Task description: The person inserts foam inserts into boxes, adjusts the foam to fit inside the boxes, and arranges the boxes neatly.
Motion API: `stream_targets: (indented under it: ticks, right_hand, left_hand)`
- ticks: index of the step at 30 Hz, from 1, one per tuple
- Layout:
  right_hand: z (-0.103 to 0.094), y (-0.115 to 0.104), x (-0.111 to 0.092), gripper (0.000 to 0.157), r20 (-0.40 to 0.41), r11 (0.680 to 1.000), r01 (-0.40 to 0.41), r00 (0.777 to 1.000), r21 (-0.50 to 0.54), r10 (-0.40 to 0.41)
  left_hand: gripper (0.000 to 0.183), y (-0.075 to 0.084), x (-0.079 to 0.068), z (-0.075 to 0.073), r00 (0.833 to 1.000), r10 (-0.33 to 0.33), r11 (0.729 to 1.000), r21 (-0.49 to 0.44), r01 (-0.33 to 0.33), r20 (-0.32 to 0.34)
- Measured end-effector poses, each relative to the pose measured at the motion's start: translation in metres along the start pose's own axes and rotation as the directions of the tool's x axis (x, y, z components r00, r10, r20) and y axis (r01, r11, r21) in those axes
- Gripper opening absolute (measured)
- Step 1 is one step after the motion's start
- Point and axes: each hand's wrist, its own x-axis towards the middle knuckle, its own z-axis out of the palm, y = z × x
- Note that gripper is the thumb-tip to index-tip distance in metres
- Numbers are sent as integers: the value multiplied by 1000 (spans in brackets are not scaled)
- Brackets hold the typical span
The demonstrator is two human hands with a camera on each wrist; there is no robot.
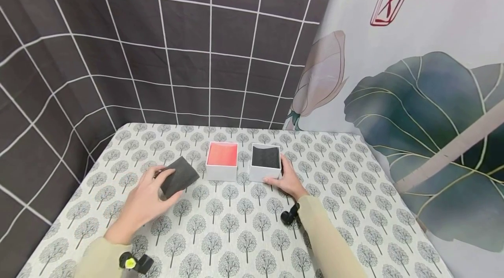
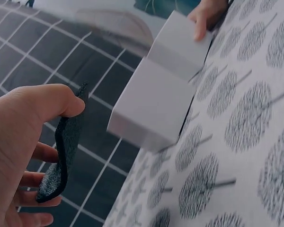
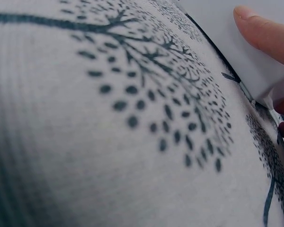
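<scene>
My left hand [image 1: 146, 198] pinches a thin dark grey foam pad [image 1: 182, 176] above the left part of the table. In the left wrist view the pad [image 2: 70, 142] is seen edge-on and slightly bent, the thumb on one face and fingers behind it. My right hand [image 1: 290, 180] grips a small open white box [image 1: 261, 175] by its right side, thumb on the front wall. Black lining [image 1: 265, 158] shows inside that box. To its left sits another white box [image 1: 221, 174] with a red-pink interior, between my hands. The right wrist view catches only part of the gripped box [image 3: 222, 40].
Both boxes stand on a table with a tree-print cloth [image 1: 230, 223]. Behind it hangs a dark curtain [image 1: 189, 68] with a white grid. A white curtain with lotus leaves [image 1: 393, 107] hangs at the right. Each wrist carries a strapped-on device.
</scene>
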Motion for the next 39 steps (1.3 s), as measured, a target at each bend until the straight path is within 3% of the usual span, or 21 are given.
stream_targets:
  ticks: [22,39]
  right_hand:
    - [-1,-1,-2,107,0,1000,-12,1000,-17,12]
    - [-2,-4,-1,106,8,1000,-16,1000,-16,16]
  left_hand:
    - [64,43,28,38,986,159,987,-33,-158,44]
    - [64,70,54,51,962,266,964,-32,-265,63]
